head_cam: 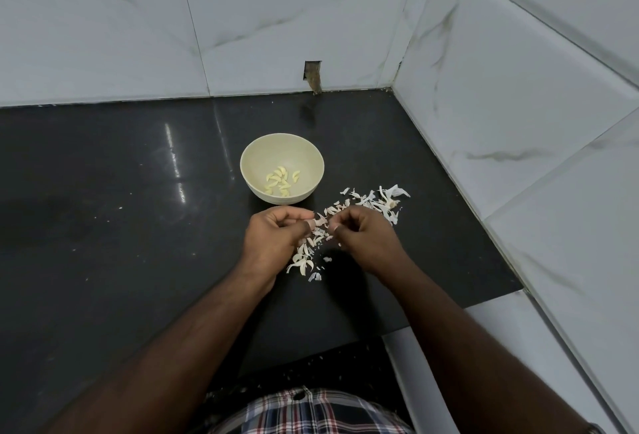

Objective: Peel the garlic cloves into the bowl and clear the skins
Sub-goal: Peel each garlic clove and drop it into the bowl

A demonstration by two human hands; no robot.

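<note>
Pinching a garlic clove between the curled fingers of my left hand and my right hand, both grips are closed on it just above the bench, with the right fingertips working at its papery skin. I judge the step in hand to be peeling this clove; whether any unpeeled ones wait under my hands I cannot tell. The next move calls for stripping off the last of the skin, then a short reach forward with one hand to drop the bare clove into the bowl, which stands just beyond my left knuckles. One cream bowl is here, and in it I count roughly a dozen peeled cloves, heaped so that an exact count is not sure. The loose skins are too many to count: one scatter runs from beside the bowl out to the right, another lies beneath and between my wrists. Clearing them is not yet begun.
</note>
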